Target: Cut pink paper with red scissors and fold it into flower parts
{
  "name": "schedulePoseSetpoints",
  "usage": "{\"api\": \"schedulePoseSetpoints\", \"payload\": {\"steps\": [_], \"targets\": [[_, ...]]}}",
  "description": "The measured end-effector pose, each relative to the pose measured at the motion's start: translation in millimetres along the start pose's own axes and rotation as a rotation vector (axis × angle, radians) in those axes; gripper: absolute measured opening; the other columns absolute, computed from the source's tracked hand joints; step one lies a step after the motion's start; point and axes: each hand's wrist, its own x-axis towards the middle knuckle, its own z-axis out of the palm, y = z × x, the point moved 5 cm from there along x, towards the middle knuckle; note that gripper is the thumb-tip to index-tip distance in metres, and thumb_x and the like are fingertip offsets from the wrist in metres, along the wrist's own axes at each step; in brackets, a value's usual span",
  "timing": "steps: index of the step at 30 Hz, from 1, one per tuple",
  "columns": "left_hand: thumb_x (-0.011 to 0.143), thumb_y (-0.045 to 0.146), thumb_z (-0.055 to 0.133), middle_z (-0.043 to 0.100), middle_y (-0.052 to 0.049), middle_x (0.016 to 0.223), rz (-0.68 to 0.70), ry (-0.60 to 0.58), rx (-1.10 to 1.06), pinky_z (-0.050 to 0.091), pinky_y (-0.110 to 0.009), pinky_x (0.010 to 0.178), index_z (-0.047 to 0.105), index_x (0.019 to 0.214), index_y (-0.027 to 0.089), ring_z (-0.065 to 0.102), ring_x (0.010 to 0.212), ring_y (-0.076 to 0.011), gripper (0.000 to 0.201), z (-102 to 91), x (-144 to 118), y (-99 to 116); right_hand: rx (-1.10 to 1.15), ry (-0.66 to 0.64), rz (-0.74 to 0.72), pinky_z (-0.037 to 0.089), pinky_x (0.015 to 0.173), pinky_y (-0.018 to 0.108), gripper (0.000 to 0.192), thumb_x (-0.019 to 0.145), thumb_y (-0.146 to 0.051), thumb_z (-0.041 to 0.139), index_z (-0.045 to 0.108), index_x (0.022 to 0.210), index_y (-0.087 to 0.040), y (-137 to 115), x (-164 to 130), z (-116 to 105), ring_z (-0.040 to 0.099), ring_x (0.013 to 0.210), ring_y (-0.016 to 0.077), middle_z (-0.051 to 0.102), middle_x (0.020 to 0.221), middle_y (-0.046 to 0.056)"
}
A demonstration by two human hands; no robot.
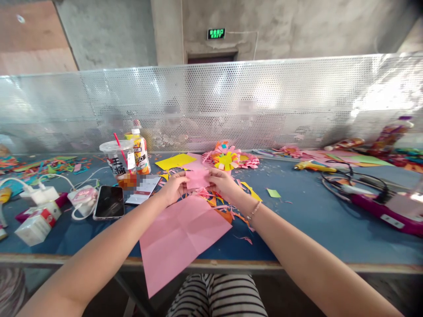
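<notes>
Between my two hands is a small pink paper piece point(197, 179), held up over the table. My left hand point(175, 187) pinches its left edge, and my right hand point(222, 181) grips the right edge. Just below them lies a large creased pink paper sheet point(185, 240), its near corner hanging past the table's front edge. Pink and orange paper scraps point(224, 213) are heaped under my hands. Behind them sits a layered paper flower point(228, 158) with a yellow centre, beside a yellow paper sheet point(175, 161).
At left stand a plastic cup point(119, 163) with a red straw and a drink bottle point(141, 152), near a phone point(109, 202), chargers point(39, 193) and a small box point(38, 223). A yellow glue gun point(315, 166) and a purple power strip point(383, 215) with cables lie at right. A perforated metal screen point(211, 101) runs behind.
</notes>
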Motion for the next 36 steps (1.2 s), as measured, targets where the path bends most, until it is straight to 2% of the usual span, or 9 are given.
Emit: {"api": "schedulePoseSetpoints", "payload": {"steps": [4, 9, 13, 18, 23, 36], "targets": [[0.06, 0.009, 0.052, 0.063, -0.004, 0.065, -0.026, -0.039, -0.01, 0.051, -0.029, 0.062, 0.061, 0.081, 0.014, 0.062, 0.063, -0.0152, 0.024, -0.4, -2.1, 3.5, 0.099, 0.017, 0.009, 0.047, 0.058, 0.023, 0.013, 0.058, -0.018, 0.061, 0.057, 0.07, -0.017, -0.7, 0.1, -2.7, 0.053, 0.056, 0.0072, 0.054, 0.065, -0.002], [0.062, 0.014, 0.047, 0.063, -0.006, 0.071, -0.01, -0.078, -0.015, 0.051, -0.032, 0.067, 0.06, 0.072, 0.012, 0.063, 0.07, -0.0178, 0.017, 2.3, -3.9, 6.1, 0.093, 0.008, -0.035, 0.049, 0.064, 0.027, 0.008, 0.061, -0.017, 0.055, 0.06, 0.067, -0.016, -3.0, -0.1, -3.3, 0.055, 0.062, 0.0098, 0.057, 0.071, 0.002], [0.065, 0.021, 0.057, 0.061, -0.003, 0.073, 0.053, -0.039, 0.05, 0.051, -0.032, 0.064, 0.054, 0.071, 0.014, 0.063, 0.068, -0.0167, 0.01, 4.4, -4.6, 6.8, -0.035, -0.034, -0.096, 0.05, 0.064, 0.028, 0.014, 0.066, -0.025, 0.053, 0.061, 0.072, -0.016, -6.7, -2.0, 0.7, 0.053, 0.063, 0.0094, 0.056, 0.074, 0.002], [0.058, 0.017, 0.068, 0.061, -0.001, 0.073, 0.108, -0.007, 0.169, 0.052, -0.028, 0.062, 0.048, 0.08, 0.017, 0.063, 0.063, -0.0146, 0.03, 5.9, -5.3, 6.3, -0.278, 0.063, -0.191, 0.05, 0.064, 0.027, 0.025, 0.06, -0.025, 0.062, 0.059, 0.084, -0.019, -8.5, -1.3, -2.0, 0.053, 0.062, 0.009, 0.053, 0.073, -0.001], [0.06, 0.016, 0.067, 0.061, -0.002, 0.077, 0.107, 0.017, 0.176, 0.052, -0.028, 0.062, 0.046, 0.088, 0.017, 0.064, 0.064, -0.0161, 0.034, 4.4, -5.6, 6.3, -0.314, 0.058, -0.208, 0.049, 0.062, 0.026, 0.031, 0.061, -0.023, 0.061, 0.057, 0.092, -0.018, -4.3, 3.7, -5.6, 0.053, 0.062, 0.0096, 0.053, 0.067, -0.002], [0.061, 0.012, 0.065, 0.061, -0.002, 0.075, 0.107, 0.0, 0.183, 0.053, -0.028, 0.063, 0.047, 0.083, 0.015, 0.064, 0.065, -0.0164, 0.028, 3.9, -3.6, 6.2, -0.466, 0.095, -0.249, 0.045, 0.055, 0.023, 0.027, 0.064, -0.022, 0.057, 0.058, 0.09, -0.015, -8.4, 3.4, -6.9, 0.052, 0.058, 0.0094, 0.054, 0.064, -0.001]]}}
